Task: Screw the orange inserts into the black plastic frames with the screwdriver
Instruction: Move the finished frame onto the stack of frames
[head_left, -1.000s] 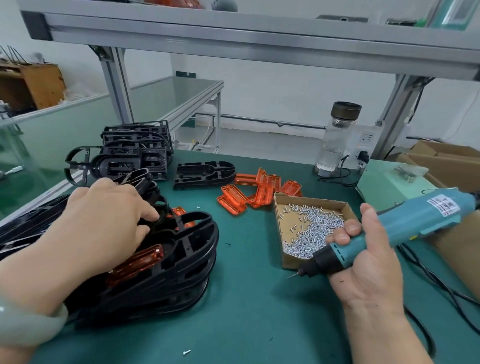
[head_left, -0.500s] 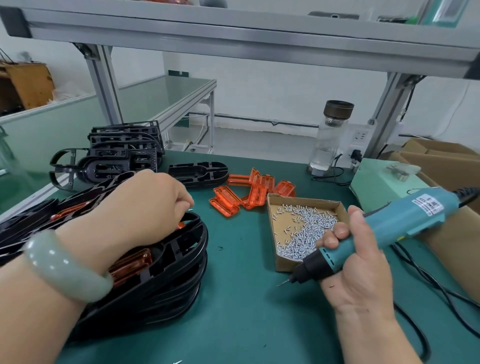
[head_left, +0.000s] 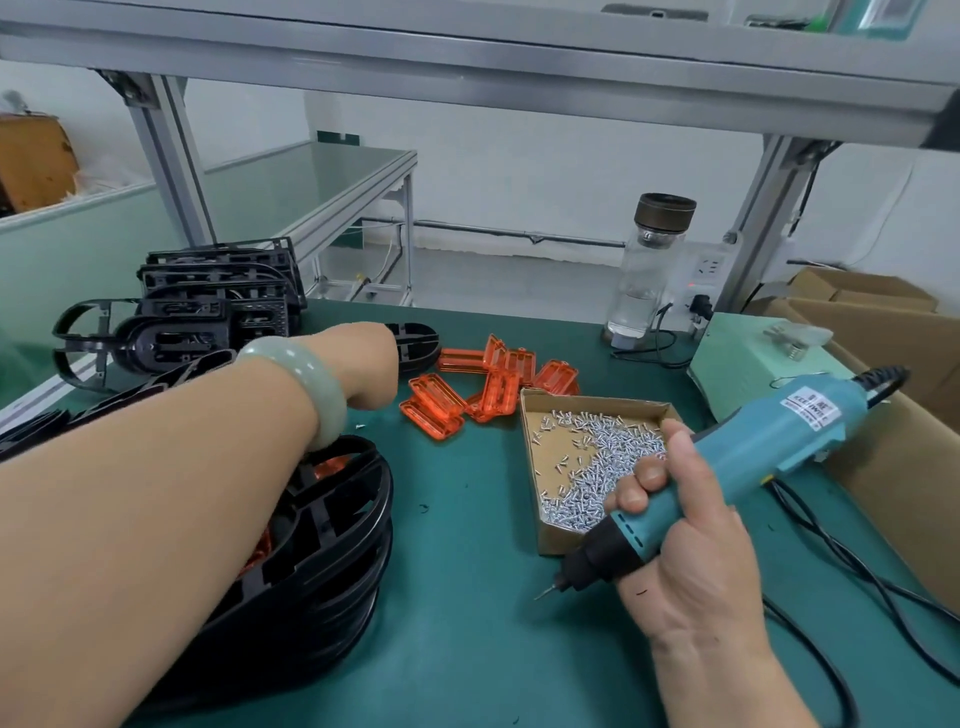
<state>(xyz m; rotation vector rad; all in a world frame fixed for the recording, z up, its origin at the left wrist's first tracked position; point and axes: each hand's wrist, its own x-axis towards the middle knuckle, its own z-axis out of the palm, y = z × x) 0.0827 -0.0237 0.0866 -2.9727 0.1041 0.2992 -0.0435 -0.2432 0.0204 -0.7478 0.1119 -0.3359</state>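
Nearest us, our right hand (head_left: 691, 561) wraps its fingers around the teal electric screwdriver (head_left: 737, 457), long axis slanting from upper right to lower left, bit toward the green tabletop (head_left: 467, 634). Our left forearm (head_left: 156, 493) crosses the stacked black oval plastic frames (head_left: 332, 561). Farther on, our left hand (head_left: 366, 364) sits beside the translucent orange rectangular inserts (head_left: 493, 389), fingers hidden, so we cannot tell its grip.

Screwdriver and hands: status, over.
Right hand grips screwdriver, no frame under the bit. Left hand over the lone black frame by the orange inserts, fingers hidden, grasp unclear. Left forearm lies across the frame stack; screw box close by the bit.
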